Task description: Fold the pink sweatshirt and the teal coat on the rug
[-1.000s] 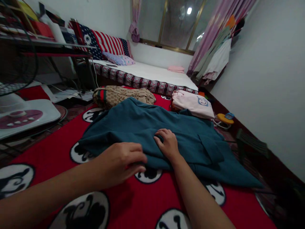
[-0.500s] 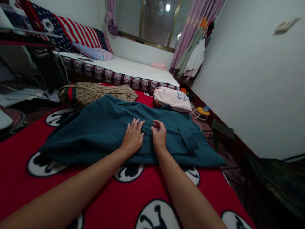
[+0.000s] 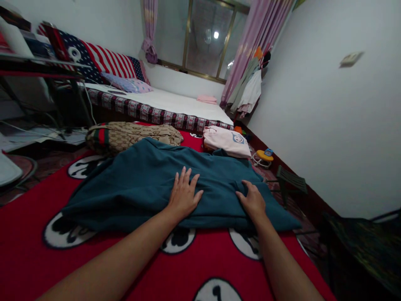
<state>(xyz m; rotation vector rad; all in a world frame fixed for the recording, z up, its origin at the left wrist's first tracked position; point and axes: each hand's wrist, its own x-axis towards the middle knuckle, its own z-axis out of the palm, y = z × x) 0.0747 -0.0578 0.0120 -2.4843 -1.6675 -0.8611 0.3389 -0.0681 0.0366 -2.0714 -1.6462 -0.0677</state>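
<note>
A dark teal garment (image 3: 134, 188) lies spread across the red blanket (image 3: 150, 271), with soft wrinkles and a folded-over strip along its right part. My left hand (image 3: 184, 195) rests flat on the middle of the garment, fingers spread. Over at the right end, my right hand (image 3: 253, 202) touches the folded strip, its thumb and fingers apart and slightly bent. My right hand partly hides the end of that strip.
Behind the garment lie a brown patterned garment (image 3: 134, 136) and a folded pale pink garment (image 3: 227, 142). A bed (image 3: 175, 96) stands beyond. To the right are a yellow-topped stool (image 3: 265, 156), a dark green stool (image 3: 291, 179) and the wall. A cluttered desk (image 3: 40, 69) is at left.
My right hand has moved right along the garment, from near my left hand to the strip's end. My left hand stays on the garment, its fingers now spread wider. The view has tilted up slightly.
</note>
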